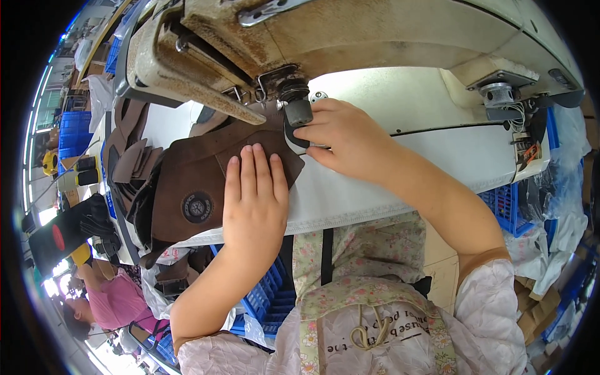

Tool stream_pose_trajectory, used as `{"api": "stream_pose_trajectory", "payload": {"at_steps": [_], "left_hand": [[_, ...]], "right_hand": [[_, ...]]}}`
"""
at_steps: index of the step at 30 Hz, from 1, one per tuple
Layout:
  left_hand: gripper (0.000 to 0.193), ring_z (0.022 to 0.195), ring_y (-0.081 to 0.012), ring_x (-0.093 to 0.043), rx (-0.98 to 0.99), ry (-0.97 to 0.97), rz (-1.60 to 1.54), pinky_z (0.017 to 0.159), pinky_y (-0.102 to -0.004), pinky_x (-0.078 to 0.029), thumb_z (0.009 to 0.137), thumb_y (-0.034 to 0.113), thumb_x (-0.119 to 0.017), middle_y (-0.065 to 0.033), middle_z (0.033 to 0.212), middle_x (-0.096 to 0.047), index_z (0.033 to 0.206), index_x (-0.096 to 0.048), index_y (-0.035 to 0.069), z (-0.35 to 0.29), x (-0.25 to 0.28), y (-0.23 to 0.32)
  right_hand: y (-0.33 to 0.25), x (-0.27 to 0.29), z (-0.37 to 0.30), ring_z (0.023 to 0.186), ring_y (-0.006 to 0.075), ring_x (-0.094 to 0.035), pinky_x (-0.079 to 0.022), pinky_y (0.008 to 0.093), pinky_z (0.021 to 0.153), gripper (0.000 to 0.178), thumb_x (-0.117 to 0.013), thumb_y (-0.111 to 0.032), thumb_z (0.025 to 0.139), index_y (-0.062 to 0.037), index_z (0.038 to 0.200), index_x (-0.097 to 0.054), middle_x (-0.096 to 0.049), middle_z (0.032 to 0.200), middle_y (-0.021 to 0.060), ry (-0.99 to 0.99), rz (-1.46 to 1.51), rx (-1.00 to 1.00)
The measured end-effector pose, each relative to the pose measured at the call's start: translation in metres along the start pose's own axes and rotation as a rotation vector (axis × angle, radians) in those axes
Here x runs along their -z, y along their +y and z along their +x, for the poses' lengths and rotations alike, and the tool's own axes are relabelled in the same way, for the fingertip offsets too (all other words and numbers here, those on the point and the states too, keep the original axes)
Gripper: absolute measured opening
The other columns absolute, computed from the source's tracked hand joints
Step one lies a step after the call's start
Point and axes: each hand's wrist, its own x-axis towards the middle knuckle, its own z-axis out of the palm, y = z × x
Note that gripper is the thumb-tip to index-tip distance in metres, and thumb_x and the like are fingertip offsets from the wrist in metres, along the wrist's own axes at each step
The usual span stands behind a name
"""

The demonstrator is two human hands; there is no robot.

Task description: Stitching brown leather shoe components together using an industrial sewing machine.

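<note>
A brown leather piece (187, 169) with a round dark emblem lies on the white bed of a sewing machine (400, 37). My left hand (255, 194) rests flat on the leather, fingers stretched out and pointing toward the needle area. Close beside the dark presser part (297, 109), my right hand (344, 137) has its fingers curled at a black rounded edge. What those fingers pinch, if anything, is hidden. The leather's far edge passes under the machine head.
Several cut brown pieces (128, 156) are heaped at the left end of the bed. Blue crates (75, 134) stand at the far left, and another blue crate (272, 300) sits below the table. A person in pink (122, 297) is at the lower left.
</note>
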Motion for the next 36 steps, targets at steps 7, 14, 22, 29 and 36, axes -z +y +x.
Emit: {"api": "stream_pose_trajectory", "payload": {"at_steps": [7, 14, 22, 29, 36], "left_hand": [[0.060, 0.123, -0.0436, -0.057, -0.013, 0.028, -0.030, 0.112, -0.0530, -0.040, 0.071, 0.014, -0.066, -0.0324, 0.127, -0.061, 0.126, -0.060, -0.008, 0.006, -0.010, 0.002], [0.061, 0.116, -0.0418, -0.062, -0.039, 0.049, -0.042, 0.107, -0.0514, -0.044, 0.068, 0.018, -0.069, -0.0316, 0.121, -0.065, 0.123, -0.062, -0.007, 0.010, -0.013, -0.001], [0.039, 0.102, -0.0377, -0.070, -0.072, 0.174, 0.023, 0.099, -0.0468, -0.052, 0.079, 0.013, -0.061, -0.0281, 0.107, -0.071, 0.114, -0.065, -0.005, 0.014, -0.021, 0.001], [0.034, 0.097, -0.0383, -0.071, -0.101, 0.226, 0.013, 0.097, -0.0450, -0.052, 0.080, 0.014, -0.060, -0.0302, 0.100, -0.072, 0.105, -0.067, -0.008, 0.018, -0.021, 0.001], [0.037, 0.104, -0.0358, -0.069, -0.061, 0.172, 0.028, 0.101, -0.0438, -0.050, 0.081, 0.015, -0.060, -0.0259, 0.107, -0.071, 0.112, -0.065, -0.005, 0.022, -0.020, 0.005]], "right_hand": [[0.002, -0.003, -0.001, 0.113, 0.0240, -0.060, -0.050, 0.0403, 0.098, 0.024, -0.072, -0.014, 0.078, -0.0061, 0.101, -0.076, -0.071, 0.115, 0.0066, 0.013, -0.060, 0.063], [0.000, -0.002, -0.003, 0.112, 0.0228, -0.059, -0.050, 0.0397, 0.097, 0.025, -0.074, -0.018, 0.080, -0.0069, 0.102, -0.076, -0.070, 0.115, 0.0047, 0.016, -0.106, 0.078], [-0.003, -0.001, -0.005, 0.117, 0.0227, -0.057, -0.049, 0.0404, 0.099, 0.027, -0.073, -0.018, 0.082, -0.0057, 0.106, -0.075, -0.070, 0.118, 0.0050, 0.033, -0.161, 0.090], [-0.002, 0.001, -0.007, 0.120, 0.0246, -0.057, -0.049, 0.0416, 0.100, 0.028, -0.072, -0.016, 0.083, -0.0056, 0.109, -0.074, -0.069, 0.120, 0.0061, 0.008, -0.147, 0.101], [0.001, 0.003, -0.008, 0.120, 0.0257, -0.058, -0.049, 0.0427, 0.100, 0.027, -0.071, -0.015, 0.083, -0.0048, 0.108, -0.074, -0.068, 0.120, 0.0079, 0.011, -0.198, 0.119]]}}
